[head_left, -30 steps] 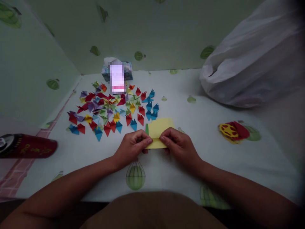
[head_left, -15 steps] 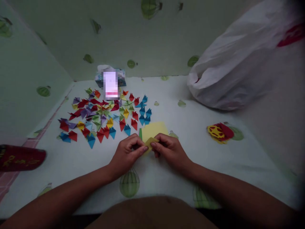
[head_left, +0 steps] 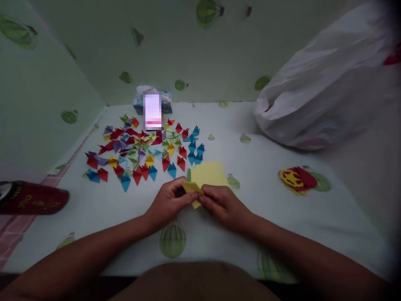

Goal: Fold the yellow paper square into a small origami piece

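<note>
Between my hands is a small folded piece of yellow paper point(head_left: 192, 188). My left hand point(head_left: 171, 202) pinches it between thumb and fingers from the left. From the right, my right hand point(head_left: 224, 203) grips its lower edge, the thumb close to the left thumb. Part of the paper is hidden behind the fingers. Just beyond my hands lies a stack of yellow paper sheets point(head_left: 209, 172), with a green edge showing at its left. Many small folded paper pieces point(head_left: 137, 175) in red, blue, yellow, green and purple are spread to the left and beyond.
A lit phone point(head_left: 152, 110), blurred out, leans against a tissue box point(head_left: 167, 102) at the back. A red can point(head_left: 37, 200) stands at the left edge. On the right are a white plastic bag point(head_left: 300, 104) and a red and yellow cut-out ornament point(head_left: 297, 179).
The yellow paper has been turned in my fingers, and more of it now shows above and below the thumbs. The whole view has shifted slightly, so things appear further right.
</note>
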Demonstrator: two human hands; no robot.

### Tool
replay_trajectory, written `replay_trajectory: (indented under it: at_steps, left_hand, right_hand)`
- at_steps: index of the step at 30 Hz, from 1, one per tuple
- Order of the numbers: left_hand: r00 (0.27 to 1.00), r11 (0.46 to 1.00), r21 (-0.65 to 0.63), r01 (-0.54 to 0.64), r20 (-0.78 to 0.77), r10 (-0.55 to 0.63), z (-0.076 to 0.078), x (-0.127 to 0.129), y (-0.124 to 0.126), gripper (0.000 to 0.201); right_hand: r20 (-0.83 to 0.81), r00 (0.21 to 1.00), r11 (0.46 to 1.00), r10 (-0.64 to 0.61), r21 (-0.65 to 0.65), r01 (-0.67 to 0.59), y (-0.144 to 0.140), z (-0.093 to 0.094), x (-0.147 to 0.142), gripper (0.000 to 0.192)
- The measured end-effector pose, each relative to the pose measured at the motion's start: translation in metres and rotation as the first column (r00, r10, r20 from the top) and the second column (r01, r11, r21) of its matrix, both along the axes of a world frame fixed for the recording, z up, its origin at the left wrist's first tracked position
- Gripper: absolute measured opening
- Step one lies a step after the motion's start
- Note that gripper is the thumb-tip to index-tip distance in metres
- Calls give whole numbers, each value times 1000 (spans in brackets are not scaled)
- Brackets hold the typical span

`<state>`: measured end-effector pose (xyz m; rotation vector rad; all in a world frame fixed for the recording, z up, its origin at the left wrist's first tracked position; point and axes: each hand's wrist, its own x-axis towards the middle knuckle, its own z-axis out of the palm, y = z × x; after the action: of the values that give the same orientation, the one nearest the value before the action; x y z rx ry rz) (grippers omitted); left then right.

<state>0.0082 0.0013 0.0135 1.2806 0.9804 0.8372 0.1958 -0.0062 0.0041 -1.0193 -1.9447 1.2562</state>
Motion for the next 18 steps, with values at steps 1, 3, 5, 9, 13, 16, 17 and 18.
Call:
replay_trajectory:
  at_steps: [1, 3, 5, 9, 13, 16, 17, 18]
  left_hand:
    - [1000, 1000, -11, 13, -28, -13, 1, -1, 1, 26]
    - [996, 1000, -5, -16, -87, 16, 1, -4, 3, 27]
    - [991, 998, 3, -57, -118, 57, 0, -4, 4, 28]
    - [997, 997, -58, -42, -73, 37, -3, -3, 3, 28]
    - [998, 997, -70, -38, -54, 34, -5, -2, 3, 27]
    - [993, 998, -56, 6, -116, -12, -4, -3, 3, 27]
    - [990, 999, -34, 15, -141, -20, -3, -4, 3, 27]
    - [987, 1000, -12, 19, -159, -21, -2, -4, 3, 27]
  right_hand:
    - [33, 999, 999, 34, 13, -34, 1, 1, 1, 32]
    - [59, 998, 1000, 20, 4, -20, 3, 2, 3, 32]
    - [35, 997, 997, -74, -26, 75, 5, 3, 5, 30]
    - [-85, 962, 961, -258, -128, 246, 7, 0, 6, 22]
    - [-200, 949, 936, -244, -303, 176, 6, -2, 4, 22]
    - [-143, 972, 935, -187, -328, 131, 5, 2, 4, 26]
    - [-115, 978, 939, -173, -320, 129, 4, 4, 4, 26]
    - [-93, 982, 942, -167, -310, 131, 4, 5, 4, 25]
